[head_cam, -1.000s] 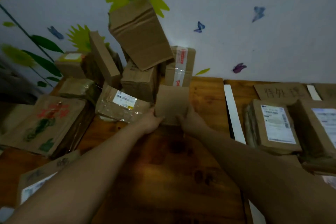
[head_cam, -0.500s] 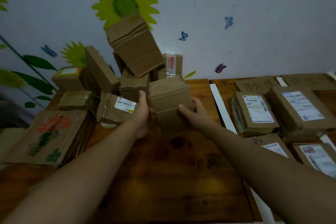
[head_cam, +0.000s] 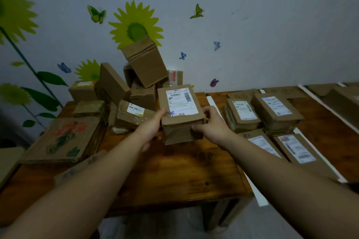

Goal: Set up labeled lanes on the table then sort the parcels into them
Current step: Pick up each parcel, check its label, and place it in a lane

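My left hand [head_cam: 152, 125] and right hand [head_cam: 212, 123] grip the box [head_cam: 180, 114] by its sides, and a loose hold could drop it against the leaning pile [head_cam: 144, 64] beyond them.

Brown cardboard boxes [head_cam: 143, 75] heap at the wooden table's [head_cam: 174, 176] back left (against the wall [head_cam: 272, 25]); four labelled parcels [head_cam: 275, 110] lie right of a white paper strip [head_cam: 211, 103].

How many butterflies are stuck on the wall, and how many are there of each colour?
Green butterfly wall stickers: 2
Blue butterfly wall stickers: 3
Purple butterfly wall sticker: 1
Total: 6
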Demonstrator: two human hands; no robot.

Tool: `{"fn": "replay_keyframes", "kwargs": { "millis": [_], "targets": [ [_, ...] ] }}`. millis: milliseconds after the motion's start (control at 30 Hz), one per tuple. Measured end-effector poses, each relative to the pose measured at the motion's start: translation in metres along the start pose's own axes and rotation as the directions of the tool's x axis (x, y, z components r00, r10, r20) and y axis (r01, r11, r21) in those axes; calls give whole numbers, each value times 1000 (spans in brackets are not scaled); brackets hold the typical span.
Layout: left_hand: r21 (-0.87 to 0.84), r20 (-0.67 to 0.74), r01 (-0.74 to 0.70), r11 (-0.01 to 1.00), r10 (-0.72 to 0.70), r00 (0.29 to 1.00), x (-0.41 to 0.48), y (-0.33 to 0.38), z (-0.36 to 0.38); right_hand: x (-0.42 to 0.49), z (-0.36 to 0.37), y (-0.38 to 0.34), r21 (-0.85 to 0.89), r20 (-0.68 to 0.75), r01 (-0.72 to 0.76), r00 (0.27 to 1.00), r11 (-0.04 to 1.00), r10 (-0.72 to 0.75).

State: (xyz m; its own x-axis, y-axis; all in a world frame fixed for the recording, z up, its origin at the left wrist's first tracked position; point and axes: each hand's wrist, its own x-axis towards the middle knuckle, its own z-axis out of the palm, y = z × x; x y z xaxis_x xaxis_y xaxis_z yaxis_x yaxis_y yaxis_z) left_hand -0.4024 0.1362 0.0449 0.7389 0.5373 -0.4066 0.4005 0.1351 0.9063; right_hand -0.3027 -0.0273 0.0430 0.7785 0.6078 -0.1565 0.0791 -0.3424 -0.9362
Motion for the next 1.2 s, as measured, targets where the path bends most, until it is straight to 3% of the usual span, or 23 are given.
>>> {"fn": "replay_keyframes", "kwargs": {
  "millis": [167,400,633,800,967,1100,1200],
  "targets": [
    [45,45,-30,999,28,999,-25,8,13,-31,-22,-7,67,-22,90,996,994,-89],
    [-3,62,-204,979,204,977,-54,30,63,-55,-70,-8,70,-176,155,974,985,-141],
    [-43,103,-288,957,291,951,-79,43,171,-94,-167,20,80,-239,201,955,976,-177],
    [-6,167,-284,959,281,945,-93,40,263,-130,-244,58,95,-316,155,941,983,-118],
    [82,374,-344,935,291,881,-107,32,365,-174,-322,111,-15,-367,70,928,997,-71],
    [150,470,-326,933,223,854,-113,21,436,-204,-366,141,-131,-355,124,921,984,-163],
    [222,531,-333,916,173,829,-106,18,478,-213,-395,173,-276,-366,-5,925,961,-100]
  ]
}}
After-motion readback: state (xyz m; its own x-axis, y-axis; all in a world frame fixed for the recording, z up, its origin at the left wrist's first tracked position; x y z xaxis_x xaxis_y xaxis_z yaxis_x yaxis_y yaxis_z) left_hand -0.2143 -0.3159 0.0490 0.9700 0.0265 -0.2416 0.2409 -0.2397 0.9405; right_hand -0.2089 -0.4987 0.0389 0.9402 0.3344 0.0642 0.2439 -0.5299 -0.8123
